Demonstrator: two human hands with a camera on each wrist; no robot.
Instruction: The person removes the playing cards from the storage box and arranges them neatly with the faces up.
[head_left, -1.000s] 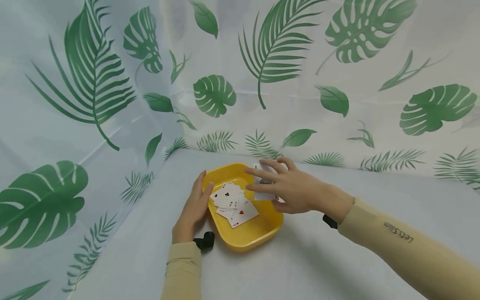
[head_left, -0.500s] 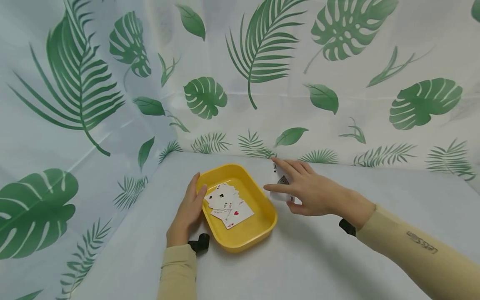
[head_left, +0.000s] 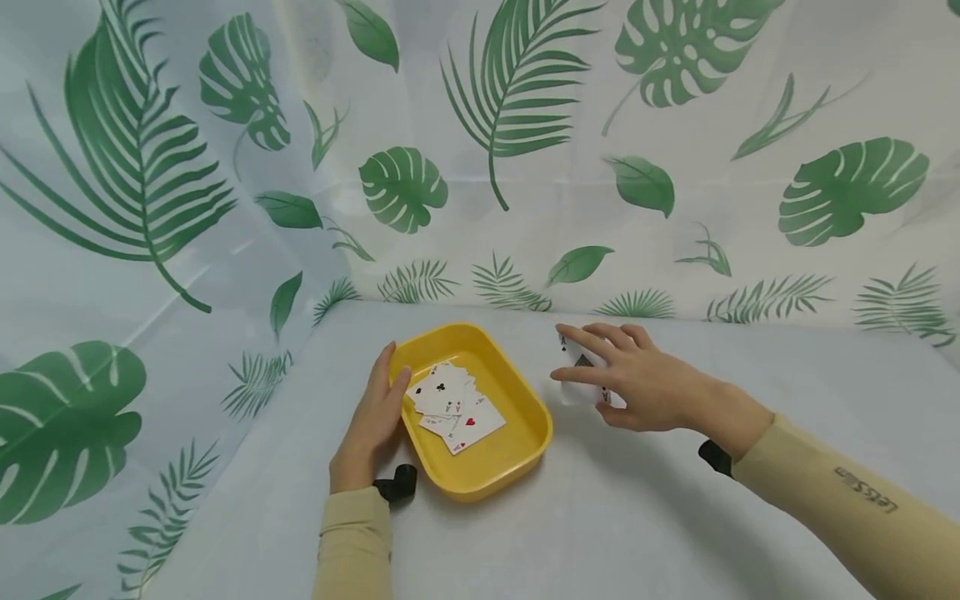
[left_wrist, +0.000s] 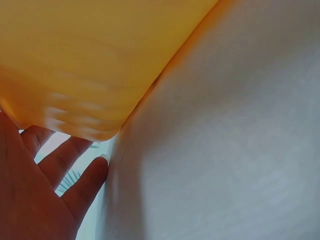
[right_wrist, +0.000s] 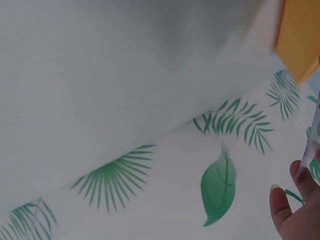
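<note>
My left hand grips the left side of a yellow plastic tray, with the thumb over its rim and the fingers along its outer wall. In the left wrist view, the fingers show beside the tray's outside. Several playing cards lie face up in the tray, clubs and a heart ace among them. To the right of the tray, my right hand holds an ace of spades playing card between thumb and fingers, above the table. Only a sliver of that card appears in the right wrist view.
A pale cloth covers the table. Behind it and to the left hangs a white curtain printed with green leaves. The tray's corner shows at the upper right of the right wrist view.
My right hand has moved right with the ace of spades, from over the tray's right rim to beside it. The left hand still grips the tray.
</note>
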